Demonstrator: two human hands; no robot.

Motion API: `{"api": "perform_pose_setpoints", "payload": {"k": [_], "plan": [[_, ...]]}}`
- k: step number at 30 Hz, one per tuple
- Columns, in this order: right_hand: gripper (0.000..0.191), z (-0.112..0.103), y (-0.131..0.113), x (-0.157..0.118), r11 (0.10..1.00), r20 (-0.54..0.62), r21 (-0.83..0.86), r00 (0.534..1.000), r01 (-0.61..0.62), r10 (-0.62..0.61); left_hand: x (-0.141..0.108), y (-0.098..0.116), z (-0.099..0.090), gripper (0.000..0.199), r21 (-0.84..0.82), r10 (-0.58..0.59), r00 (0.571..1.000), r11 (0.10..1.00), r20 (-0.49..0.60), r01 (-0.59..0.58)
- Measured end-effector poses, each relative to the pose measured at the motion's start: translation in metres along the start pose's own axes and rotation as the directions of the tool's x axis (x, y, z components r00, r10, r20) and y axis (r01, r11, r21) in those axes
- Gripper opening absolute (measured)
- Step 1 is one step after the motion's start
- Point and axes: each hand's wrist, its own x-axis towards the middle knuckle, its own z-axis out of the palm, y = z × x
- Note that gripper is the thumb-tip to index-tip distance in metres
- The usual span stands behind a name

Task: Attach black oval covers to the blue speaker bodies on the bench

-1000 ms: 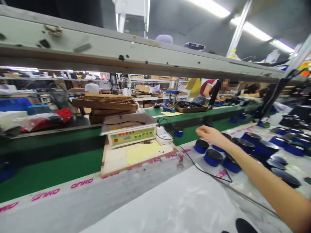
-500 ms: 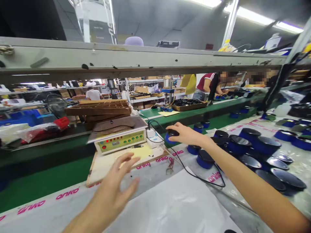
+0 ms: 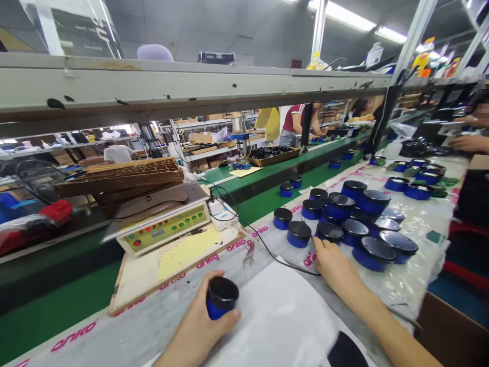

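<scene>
My left hand (image 3: pixel 202 318) is wrapped round a round blue casing with a glossy black top (image 3: pixel 223 291), held upright above the front of the bench. The thumb lies on its near side. At the left edge of a cluster, my right hand (image 3: pixel 336 260) has its fingers against another black-topped blue casing (image 3: pixel 329 232). The tips are partly hidden, but they appear to grip it. Two similar casings (image 3: pixel 299 234) stand just left of those fingers. White sheeting (image 3: pixel 284 306) lies between my forearms.
A control box with lit buttons (image 3: pixel 164 229) sits on a board at left. A black cable (image 3: pixel 267 247) crosses the bench. Behind runs a green conveyor (image 3: pixel 263 205), with a shelf beam (image 3: pixel 214 84) overhead. A co-worker's hand (image 3: pixel 469 144) shows at far right.
My left hand was open and now holds a casing. My right hand, which gripped a casing beside the conveyor, has moved right and nearer to the cluster. The view has swung right.
</scene>
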Motion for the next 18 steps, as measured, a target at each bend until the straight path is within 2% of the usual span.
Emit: {"api": "perform_pose_setpoints", "payload": {"k": [2, 4, 7, 9, 11, 12, 14, 16, 18], "plan": [[0.013, -0.002, 0.004, -0.004, 0.999, -0.039, 0.030, 0.999, -0.022, 0.023, -0.005, -0.004, 0.007, 0.068, -0.027, -0.013, 1.000, 1.000, -0.006, 0.013], [0.010, -0.015, 0.003, -0.009, 0.995, -0.087, 0.089, 0.995, -0.042, 0.050, -0.011, -0.002, 0.009, 0.071, -0.051, -0.018, 0.999, 0.998, 0.031, 0.019], [0.032, -0.042, -0.008, -0.029, 0.969, -0.116, 0.245, 0.991, -0.032, 0.062, -0.018, 0.007, 0.002, 0.079, -0.151, -0.008, 0.989, 0.988, 0.145, 0.030], [0.043, -0.053, -0.025, -0.050, 0.887, -0.120, 0.462, 0.991, -0.005, 0.068, -0.023, 0.016, -0.008, 0.089, -0.253, 0.020, 0.983, 0.967, 0.185, 0.028], [0.042, -0.054, -0.050, -0.075, 0.767, -0.118, 0.641, 0.992, 0.041, 0.046, -0.028, 0.023, -0.019, 0.091, -0.385, 0.057, 0.977, 0.922, 0.205, 0.027], [0.038, -0.051, -0.066, -0.088, 0.732, -0.129, 0.676, 0.992, 0.081, 0.010, -0.031, 0.027, -0.024, 0.089, -0.452, 0.081, 0.972, 0.891, 0.220, 0.028], [0.029, -0.042, -0.099, -0.111, 0.748, -0.155, 0.622, 0.973, 0.231, -0.172, -0.037, 0.032, -0.033, 0.083, -0.572, 0.140, 0.953, 0.819, 0.270, 0.042], [0.024, -0.032, -0.128, -0.128, 0.725, -0.132, 0.557, 0.905, 0.405, -0.405, -0.043, 0.037, -0.041, 0.079, -0.668, 0.208, 0.921, 0.741, 0.329, 0.071], [0.024, -0.024, -0.149, -0.136, 0.681, -0.062, 0.549, 0.837, 0.484, -0.544, -0.049, 0.042, -0.047, 0.074, -0.725, 0.269, 0.885, 0.681, 0.381, 0.105]]}}
